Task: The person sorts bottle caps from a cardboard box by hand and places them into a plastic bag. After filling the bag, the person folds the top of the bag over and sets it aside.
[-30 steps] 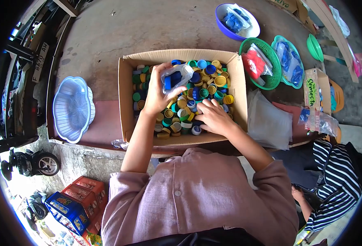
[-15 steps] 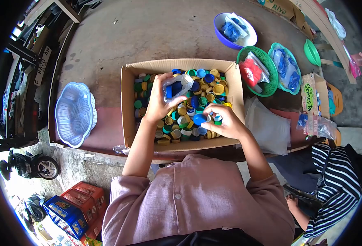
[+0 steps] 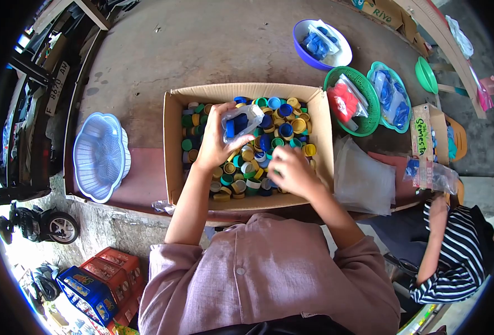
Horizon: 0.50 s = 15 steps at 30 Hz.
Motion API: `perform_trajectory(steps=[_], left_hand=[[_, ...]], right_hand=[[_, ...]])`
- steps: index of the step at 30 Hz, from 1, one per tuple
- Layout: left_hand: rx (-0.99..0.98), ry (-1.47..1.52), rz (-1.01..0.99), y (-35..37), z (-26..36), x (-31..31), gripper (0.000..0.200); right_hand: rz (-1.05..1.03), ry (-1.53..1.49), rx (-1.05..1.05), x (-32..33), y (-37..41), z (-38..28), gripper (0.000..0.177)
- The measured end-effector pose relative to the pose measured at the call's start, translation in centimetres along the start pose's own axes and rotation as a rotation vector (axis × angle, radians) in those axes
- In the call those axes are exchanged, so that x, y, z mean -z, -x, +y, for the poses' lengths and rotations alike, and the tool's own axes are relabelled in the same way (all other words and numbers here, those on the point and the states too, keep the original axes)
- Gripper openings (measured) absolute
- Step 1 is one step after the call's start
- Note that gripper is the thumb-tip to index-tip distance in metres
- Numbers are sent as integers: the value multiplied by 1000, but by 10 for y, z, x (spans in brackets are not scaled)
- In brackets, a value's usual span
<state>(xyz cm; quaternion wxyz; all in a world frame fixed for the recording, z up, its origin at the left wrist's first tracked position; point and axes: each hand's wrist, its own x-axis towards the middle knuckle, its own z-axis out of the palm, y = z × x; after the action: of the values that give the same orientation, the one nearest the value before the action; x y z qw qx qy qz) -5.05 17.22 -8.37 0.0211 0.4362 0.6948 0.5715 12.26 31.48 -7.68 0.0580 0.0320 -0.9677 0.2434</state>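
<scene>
Head view: the only one.
Left hand: the left hand (image 3: 214, 144) is raised over the far left part of the cardboard box (image 3: 172, 146), its fingers closed round a plastic bag (image 3: 241, 119).
Plastic bag: clear, crumpled, with a few blue caps inside; it is held above the box's far half, clear of the heap.
Right hand: the right hand (image 3: 289, 171) is low over the near right part of the box, fingers curled and blurred; I cannot tell whether it holds anything.
Bottle caps: the bottle caps (image 3: 283, 121), blue, green, yellow and white, fill the box.
Box: open-topped, at the near edge of the surface (image 3: 202, 44), about midway along it.
Left edge: a pale blue basket (image 3: 99, 156).
Far right corner: a purple bowl (image 3: 342, 53), a green basket (image 3: 364, 114) holding bagged red caps, and a teal basket (image 3: 376, 60).
Right of box: a stack of clear bags (image 3: 364, 181), just beside its wall, then a small carton (image 3: 424, 131).
Nearby: a person in a striped top (image 3: 454, 259), off the near right corner.
</scene>
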Motion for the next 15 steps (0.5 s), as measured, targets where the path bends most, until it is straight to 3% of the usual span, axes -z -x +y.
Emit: perform_trajectory(steps=[2, 6, 8, 9, 12, 15], left_hand=[[1, 0, -8, 2, 1, 0, 75], [-1, -12, -3, 3, 2, 0, 74], [-10, -14, -6, -1, 1, 0, 74], [-12, -6, -6, -1, 1, -1, 74], [-21, 3, -7, -1, 0, -1, 74], [7, -29, -5, 0, 5, 2, 73]], right_hand=[[-103, 235, -46, -7, 6, -10, 15], [-88, 300, -195, 1, 4, -8, 20], [-103, 411, -142, -8, 9, -4, 36], [-126, 429, -131, -7, 6, -7, 34], [-144, 358, -138, -4, 2, -7, 32], [32, 148, -134, 3, 4, -5, 29]])
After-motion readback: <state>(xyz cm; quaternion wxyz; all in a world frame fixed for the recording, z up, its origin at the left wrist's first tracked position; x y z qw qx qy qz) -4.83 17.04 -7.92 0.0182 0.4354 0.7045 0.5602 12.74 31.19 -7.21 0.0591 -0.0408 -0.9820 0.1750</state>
